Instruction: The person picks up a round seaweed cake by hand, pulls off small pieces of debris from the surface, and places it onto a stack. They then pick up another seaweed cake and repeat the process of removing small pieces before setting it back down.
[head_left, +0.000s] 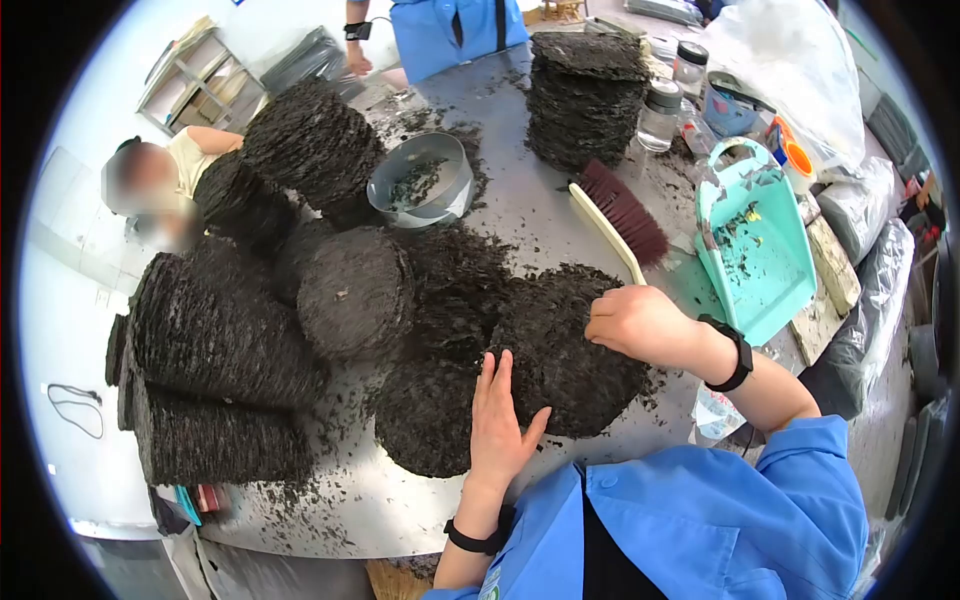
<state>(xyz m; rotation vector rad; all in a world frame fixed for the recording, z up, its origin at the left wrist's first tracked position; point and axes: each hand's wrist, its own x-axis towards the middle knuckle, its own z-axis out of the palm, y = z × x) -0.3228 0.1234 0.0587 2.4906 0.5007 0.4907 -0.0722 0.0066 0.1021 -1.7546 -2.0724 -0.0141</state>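
My left hand (497, 425) lies with its fingers spread on the lower left edge of a round, dark, flaky sheet (575, 365). At the sheet's upper right edge is my right hand (640, 322), its fingers curled and pressed together; what they hold, if anything, is hidden. Another dark round sheet (425, 420) lies just left of my left hand, and loose dark flakes (455, 275) are heaped behind. Farther left, a thick round stack (355, 292) shows its flat face.
Large dark stacks (215, 335) fill the left side. Behind are a metal ring (420, 180) and a tall stack (585, 105). A brush (625, 215), a green dustpan (760, 260) and jars (660, 115) stand right. A co-worker in blue (455, 35) is across the table, another person (190, 160) left.
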